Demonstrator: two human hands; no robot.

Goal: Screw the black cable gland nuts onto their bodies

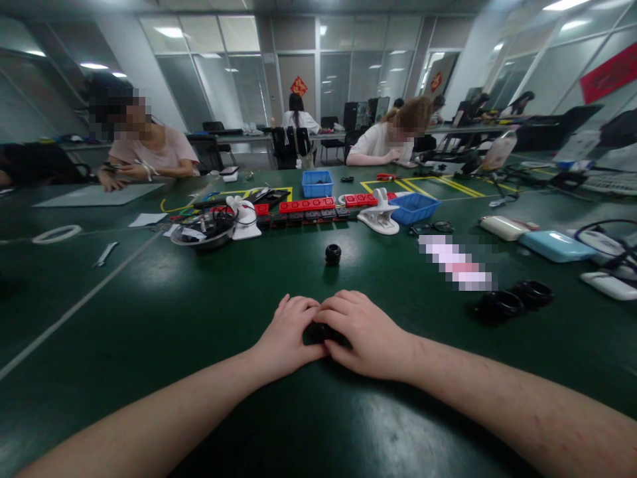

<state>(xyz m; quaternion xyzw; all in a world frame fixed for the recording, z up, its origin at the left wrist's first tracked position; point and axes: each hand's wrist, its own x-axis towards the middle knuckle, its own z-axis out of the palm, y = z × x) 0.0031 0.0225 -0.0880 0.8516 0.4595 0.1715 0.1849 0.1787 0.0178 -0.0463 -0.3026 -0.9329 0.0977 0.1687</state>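
Note:
Close in front of me, my left hand and my right hand meet around a dark black object at the table surface. Fingers of both hands curl over it from either side, so most of it is hidden and its kind cannot be made out. Just beyond my fingertips stands a small black round part with a ringed, open-looking top. To the right of my right hand, two larger black ring-shaped parts sit side by side on the green table.
Across the middle lie a red and black power strip row, white clamps, blue bins and a metal bowl of cables. At right are a light blue case and cables. Other people sit across the table.

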